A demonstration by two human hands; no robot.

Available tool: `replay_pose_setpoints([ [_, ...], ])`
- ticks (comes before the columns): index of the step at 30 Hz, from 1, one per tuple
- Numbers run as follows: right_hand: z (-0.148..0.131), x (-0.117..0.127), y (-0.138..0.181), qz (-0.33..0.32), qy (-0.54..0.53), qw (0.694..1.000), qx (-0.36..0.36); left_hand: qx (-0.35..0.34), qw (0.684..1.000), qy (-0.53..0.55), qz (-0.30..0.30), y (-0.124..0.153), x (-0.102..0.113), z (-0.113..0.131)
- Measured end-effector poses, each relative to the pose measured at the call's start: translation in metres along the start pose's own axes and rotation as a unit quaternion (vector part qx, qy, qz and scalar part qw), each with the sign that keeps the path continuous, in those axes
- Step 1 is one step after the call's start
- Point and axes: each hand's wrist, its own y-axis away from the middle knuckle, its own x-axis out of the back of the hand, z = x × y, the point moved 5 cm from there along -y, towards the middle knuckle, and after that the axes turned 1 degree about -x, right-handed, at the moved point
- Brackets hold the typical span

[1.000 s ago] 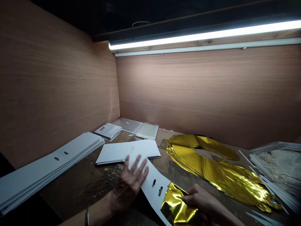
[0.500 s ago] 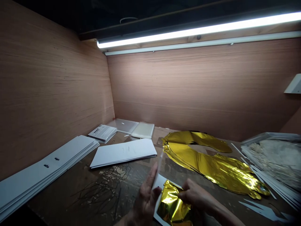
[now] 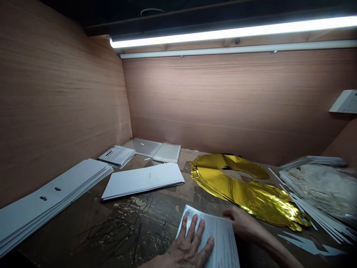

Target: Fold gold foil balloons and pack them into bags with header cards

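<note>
My left hand (image 3: 191, 242) lies flat with its fingers spread on a white printed card (image 3: 223, 238) that carries a barcode at its upper left corner. At the card's right edge is my right hand (image 3: 240, 223), its fingers blurred and partly hidden, so I cannot make out whether they grip anything. The folded gold foil seen earlier is out of sight. Beyond my right hand, flat gold foil balloons (image 3: 237, 186) lie in a curved stack.
White cards with slots (image 3: 75, 182) are stacked at left; more white cards (image 3: 145, 180) lie mid-table. Behind them are printed cards (image 3: 118, 155) and clear sleeves (image 3: 167, 152). Dark threads (image 3: 119, 227) lie in front. White sticks (image 3: 320, 216) and plastic bags (image 3: 326, 182) are at right.
The white card with the gold foil has been turned over, its printed side now up. My left hand has gone from holding its side to lying flat on it; my right hand has moved to the right.
</note>
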Motion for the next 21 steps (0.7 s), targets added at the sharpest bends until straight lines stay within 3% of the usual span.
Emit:
replay_pose_setpoints([
  [2,-0.005,0.015,0.007,0.095,0.097,0.99,0.026,0.0,1.0,-0.013,0.003,0.0,0.001,0.001],
  [4,-0.018,0.01,0.019,0.143,0.183,0.96,0.155,0.005,1.0,-0.008,0.003,-0.001,0.0,0.001],
  [7,-0.023,-0.037,0.036,0.071,0.278,0.88,0.379,0.016,1.0,0.025,-0.008,-0.003,-0.004,0.001],
  [10,-0.005,-0.071,0.033,0.026,0.314,0.864,0.393,0.04,0.991,0.127,-0.008,-0.002,0.001,-0.006],
  [12,0.002,-0.078,0.028,0.016,0.318,0.868,0.38,0.13,0.962,0.238,0.029,0.001,0.014,-0.022],
  [14,0.003,-0.077,0.025,0.003,0.31,0.873,0.376,0.306,0.877,0.361,0.083,0.01,0.026,-0.047],
  [15,0.002,-0.075,0.025,-0.005,0.304,0.877,0.371,0.396,0.808,0.424,0.103,0.016,0.029,-0.057],
  [17,0.0,-0.073,0.025,-0.022,0.294,0.887,0.356,0.528,0.639,0.545,0.124,0.025,0.027,-0.066],
  [19,0.0,-0.074,0.026,-0.034,0.281,0.897,0.339,0.583,0.492,0.635,0.123,0.026,0.019,-0.062],
  [20,0.001,-0.074,0.026,-0.037,0.271,0.903,0.332,0.589,0.449,0.661,0.118,0.025,0.015,-0.059],
  [21,0.002,-0.074,0.026,-0.037,0.256,0.909,0.326,0.587,0.428,0.678,0.115,0.022,0.012,-0.057],
])
